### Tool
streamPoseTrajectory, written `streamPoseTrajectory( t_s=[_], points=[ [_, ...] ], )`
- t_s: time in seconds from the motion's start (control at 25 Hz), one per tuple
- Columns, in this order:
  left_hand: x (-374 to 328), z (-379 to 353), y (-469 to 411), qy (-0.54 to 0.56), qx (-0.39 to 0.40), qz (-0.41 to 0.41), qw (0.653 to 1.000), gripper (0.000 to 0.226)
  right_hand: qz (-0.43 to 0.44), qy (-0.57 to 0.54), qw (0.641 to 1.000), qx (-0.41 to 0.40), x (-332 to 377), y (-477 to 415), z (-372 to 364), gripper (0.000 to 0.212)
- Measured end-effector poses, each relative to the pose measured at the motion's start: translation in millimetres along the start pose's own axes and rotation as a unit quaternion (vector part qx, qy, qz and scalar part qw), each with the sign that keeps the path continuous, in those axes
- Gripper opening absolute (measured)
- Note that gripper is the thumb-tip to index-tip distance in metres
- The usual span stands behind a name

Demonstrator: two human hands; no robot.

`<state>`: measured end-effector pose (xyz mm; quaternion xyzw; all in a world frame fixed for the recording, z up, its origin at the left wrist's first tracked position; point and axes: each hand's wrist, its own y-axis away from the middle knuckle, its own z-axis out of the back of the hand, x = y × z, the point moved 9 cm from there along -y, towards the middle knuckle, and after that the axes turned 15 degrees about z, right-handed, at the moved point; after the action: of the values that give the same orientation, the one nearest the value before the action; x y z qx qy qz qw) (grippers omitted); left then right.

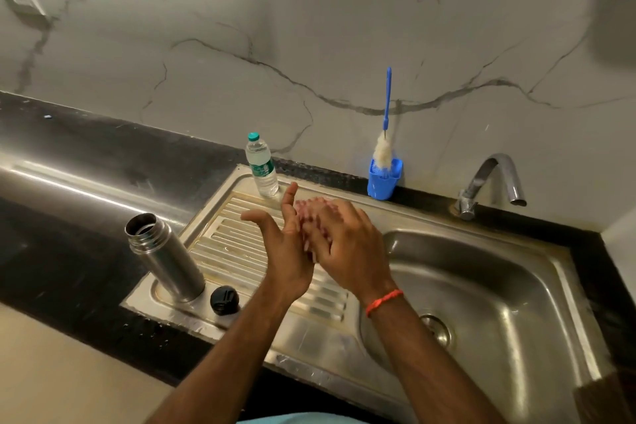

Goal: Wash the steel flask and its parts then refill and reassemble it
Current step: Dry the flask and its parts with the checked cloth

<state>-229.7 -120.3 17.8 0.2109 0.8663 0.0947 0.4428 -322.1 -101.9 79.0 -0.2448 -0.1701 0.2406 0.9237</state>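
The left hand (pixel 287 248) and the right hand (pixel 344 239) were held together above the ribbed steel drainboard (pixel 223 244). The right palm lay against the left palm, and neither hand held anything. The left thumb stuck out to the side and its forefinger pointed up, while the right fingers (pixel 315 213) were too blurred to tell one from another. A thin orange thread band (pixel 383 301) circled the right wrist. To the left of the hands, at the drainboard's near left corner, the cylindrical brushed-steel flask (pixel 165 255) stood on its base with its mouth uncovered. Its round black screw cap (pixel 224 299) lay on the drainboard just beside the flask's foot, on the side nearer the hands. Beyond the hands, at the drainboard's far edge, stood a small clear plastic water bottle with a green cap (pixel 261 165). Further right along the wall, a blue plastic holder (pixel 383 181) carried a bottle brush with a blue handle and white bristles (pixel 386 113), handle up. To the right of the hands lay the stainless steel sink basin (pixel 488 279) with its round drain (pixel 437 329), and a curved chrome tap (pixel 490 179) rose behind it. The sink unit sat in a dark speckled stone tabletop (pixel 69 251), backed by a white marble-veined wall (pixel 309 27).
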Motion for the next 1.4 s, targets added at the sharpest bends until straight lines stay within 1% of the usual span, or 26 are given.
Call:
streamPoseTrajectory(
  t_s=[0.04, 0.08, 0.16, 0.2, 0.24, 0.28, 0.36, 0.4, 0.48, 0.52, 0.6, 0.64, 0.68, 0.72, 0.76, 0.8, 0.84, 0.88, 0.92, 0.96, 1.04, 1.08, 1.12, 1.24, 1.32, 1.4],
  points=[
    [-3, -5, 3, -0.009, 0.003, -0.021, 1.000, 0.106, -0.083, -0.058, 0.995, 0.003, -13, -2, -1, 0.038],
    [-5, -8, 3, -0.018, 0.014, -0.038, 0.999, 0.104, -0.189, -0.181, 0.965, 0.009, -29, -1, -8, 0.041],
    [-12, -18, 5, -0.040, 0.037, -0.066, 0.996, 0.101, -0.375, -0.461, 0.804, -0.006, -44, 14, -34, 0.050],
    [-15, -21, 5, -0.045, 0.039, -0.064, 0.996, 0.101, -0.400, -0.506, 0.764, -0.016, -46, 17, -39, 0.051],
    [-16, -24, 3, -0.046, 0.039, -0.053, 0.997, 0.102, -0.385, -0.509, 0.769, -0.032, -48, 14, -36, 0.049],
    [-18, -27, 1, -0.046, 0.045, -0.041, 0.997, 0.102, -0.338, -0.477, 0.809, -0.052, -49, 10, -29, 0.044],
    [-24, -32, -3, -0.029, 0.061, -0.011, 0.998, 0.105, -0.162, -0.310, 0.934, -0.072, -39, -1, -5, 0.031],
    [-27, -31, -6, -0.002, 0.065, 0.007, 0.998, 0.106, -0.044, -0.222, 0.971, -0.071, -26, -5, 5, 0.034],
    [-30, -29, -7, 0.044, 0.076, 0.037, 0.995, 0.109, 0.133, -0.120, 0.981, -0.069, -8, -2, 9, 0.039],
    [-29, -29, -6, 0.043, 0.082, 0.042, 0.995, 0.109, 0.166, -0.100, 0.978, -0.070, -7, 3, 7, 0.040],
    [-24, -32, -5, 0.001, 0.086, 0.039, 0.995, 0.108, 0.118, -0.083, 0.987, -0.064, -16, 6, 2, 0.039],
    [-23, -36, -4, -0.023, 0.094, 0.032, 0.995, 0.108, 0.053, -0.100, 0.991, -0.066, -24, 4, 3, 0.038],
    [-23, -40, -1, -0.043, 0.105, 0.017, 0.993, 0.111, -0.030, -0.171, 0.982, -0.074, -34, 2, 5, 0.037],
    [-25, -43, 0, -0.055, 0.114, 0.000, 0.992, 0.116, -0.128, -0.289, 0.945, -0.080, -43, 1, 2, 0.038],
    [-27, -46, 2, -0.060, 0.122, -0.019, 0.991, 0.122, -0.224, -0.438, 0.866, -0.084, -49, 2, -8, 0.042],
    [-28, -49, 2, -0.059, 0.126, -0.029, 0.990, 0.125, -0.312, -0.563, 0.760, -0.086, -53, 9, -23, 0.048],
    [-27, -52, 2, -0.056, 0.127, -0.031, 0.990, 0.124, -0.370, -0.637, 0.670, -0.089, -52, 16, -38, 0.054],
    [-26, -54, 0, -0.059, 0.124, -0.031, 0.990, 0.126, -0.399, -0.664, 0.626, -0.095, -48, 22, -44, 0.061],
    [-26, -57, 0, -0.067, 0.123, -0.034, 0.990, 0.130, -0.411, -0.651, 0.631, -0.096, -46, 26, -48, 0.069],
    [-26, -58, -2, -0.073, 0.116, -0.035, 0.990, 0.132, -0.409, -0.596, 0.688, -0.071, -44, 30, -50, 0.078],
    [-24, -56, -6, -0.061, 0.100, -0.025, 0.993, 0.116, -0.331, -0.379, 0.864, -0.005, -37, 27, -31, 0.083],
    [-23, -52, -7, -0.054, 0.090, -0.019, 0.994, 0.109, -0.268, -0.262, 0.927, 0.026, -30, 22, -21, 0.080],
    [-20, -47, -10, -0.049, 0.079, -0.012, 0.996, 0.104, -0.218, -0.179, 0.958, 0.046, -23, 18, -16, 0.079],
    [-9, -46, -13, -0.007, 0.094, 0.025, 0.995, 0.098, -0.112, -0.074, 0.991, 0.025, -20, 13, -6, 0.075],
    [-1, -53, -10, 0.017, 0.127, 0.050, 0.990, 0.102, -0.118, -0.149, 0.981, -0.027, -31, 14, -2, 0.064],
    [6, -59, -6, 0.029, 0.160, 0.070, 0.984, 0.108, -0.204, -0.265, 0.936, -0.104, -54, 18, 2, 0.049]
  ],
)
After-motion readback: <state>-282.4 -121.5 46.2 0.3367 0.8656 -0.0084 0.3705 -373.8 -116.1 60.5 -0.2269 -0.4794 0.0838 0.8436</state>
